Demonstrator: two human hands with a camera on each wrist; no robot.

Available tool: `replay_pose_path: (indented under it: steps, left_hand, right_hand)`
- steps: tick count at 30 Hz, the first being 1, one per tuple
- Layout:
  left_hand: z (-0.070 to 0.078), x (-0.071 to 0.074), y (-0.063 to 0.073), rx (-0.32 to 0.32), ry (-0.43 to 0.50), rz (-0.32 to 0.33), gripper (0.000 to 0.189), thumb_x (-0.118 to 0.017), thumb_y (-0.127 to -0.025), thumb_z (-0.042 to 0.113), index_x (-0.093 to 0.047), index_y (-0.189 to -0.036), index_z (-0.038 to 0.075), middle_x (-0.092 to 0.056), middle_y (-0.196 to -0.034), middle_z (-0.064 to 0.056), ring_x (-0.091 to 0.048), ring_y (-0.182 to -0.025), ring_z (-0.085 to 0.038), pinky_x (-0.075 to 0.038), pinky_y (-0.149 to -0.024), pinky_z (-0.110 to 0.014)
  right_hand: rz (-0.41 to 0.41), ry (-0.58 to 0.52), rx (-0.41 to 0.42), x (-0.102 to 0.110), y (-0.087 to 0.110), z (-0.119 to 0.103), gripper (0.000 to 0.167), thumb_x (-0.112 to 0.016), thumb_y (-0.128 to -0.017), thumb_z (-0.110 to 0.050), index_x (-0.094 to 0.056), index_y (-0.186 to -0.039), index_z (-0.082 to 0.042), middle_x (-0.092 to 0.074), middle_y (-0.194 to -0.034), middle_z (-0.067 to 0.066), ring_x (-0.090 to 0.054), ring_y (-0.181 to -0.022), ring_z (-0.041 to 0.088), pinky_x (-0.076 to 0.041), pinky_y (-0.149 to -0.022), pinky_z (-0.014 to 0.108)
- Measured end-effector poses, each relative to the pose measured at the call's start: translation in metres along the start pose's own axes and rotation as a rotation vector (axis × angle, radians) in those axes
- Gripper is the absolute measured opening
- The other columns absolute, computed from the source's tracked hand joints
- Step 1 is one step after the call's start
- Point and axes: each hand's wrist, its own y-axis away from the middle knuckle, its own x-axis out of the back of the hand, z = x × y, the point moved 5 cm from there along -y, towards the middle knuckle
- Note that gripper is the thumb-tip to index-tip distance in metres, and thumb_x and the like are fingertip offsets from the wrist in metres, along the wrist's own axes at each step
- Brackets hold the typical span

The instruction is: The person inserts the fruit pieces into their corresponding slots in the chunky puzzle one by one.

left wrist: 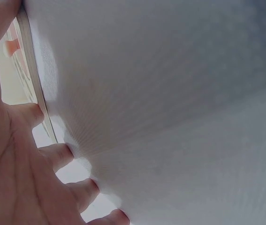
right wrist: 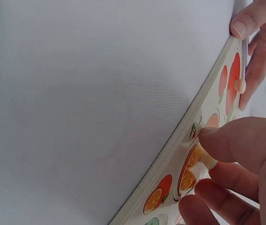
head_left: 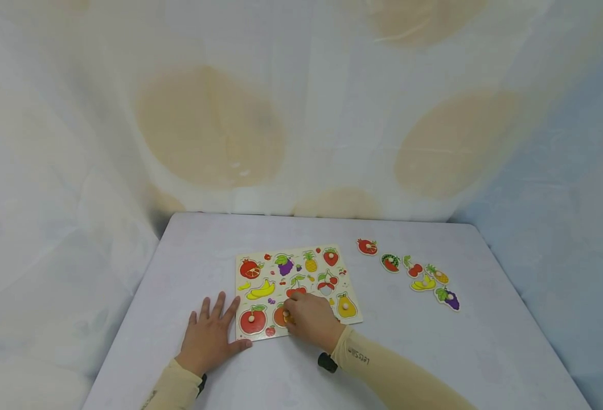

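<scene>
A wooden fruit puzzle board [head_left: 303, 337] lies on the white table. Along its lower edge my right hand [head_left: 314, 320] pinches the knob of an orange puzzle piece [right wrist: 189, 169], with the thumb on one side and curled fingers on the other. The piece sits at its printed place, partly covered by the hand in the head view. My left hand [head_left: 209, 336] lies spread on the table, its thumb and index finger at the board's left edge. Close to that thumb is a knobbed apple piece [head_left: 252, 321]. Knobbed strawberry [head_left: 330, 257] and pear [head_left: 346, 306] pieces also sit in the board.
Loose pieces lie right of the board: a pomegranate [head_left: 367, 246], a watermelon [head_left: 390, 263], cherries [head_left: 415, 270], a pineapple [head_left: 440, 276], bananas [head_left: 423, 283] and grapes [head_left: 450, 299]. A pale spotted curtain [head_left: 301, 114] stands behind the table [head_left: 204, 239].
</scene>
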Motion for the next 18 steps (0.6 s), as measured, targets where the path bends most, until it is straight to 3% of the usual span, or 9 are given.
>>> replay_pose_path:
  steps: [8,18]
  left_hand:
    - [-0.0006,-0.0022,-0.0009,0.008,-0.004,-0.018,0.108,-0.071,-0.071,0.075,-0.037,-0.156,0.018,-0.029,-0.158,-0.023,-0.023,-0.139,-0.056,-0.023,-0.105,-0.075]
    - [-0.0008,-0.0022,-0.0013,0.005,-0.009,-0.024,0.108,-0.07,-0.071,0.076,-0.037,-0.156,0.017,-0.029,-0.158,-0.022,-0.023,-0.14,-0.056,-0.023,-0.105,-0.074]
  right_hand:
    - [-0.024,-0.005,-0.018,-0.0015,0.0004,0.0008,0.03,-0.082,-0.083,-0.033,-0.075,-0.109,-0.02,-0.068,-0.098,-0.007,-0.06,-0.08,0.009,-0.054,-0.068,0.025]
    - [-0.035,-0.031,-0.029,0.0003,0.0011,0.002,0.032,-0.082,-0.083,-0.032,-0.075,-0.111,-0.02,-0.067,-0.101,-0.007,-0.06,-0.084,0.01,-0.055,-0.072,0.025]
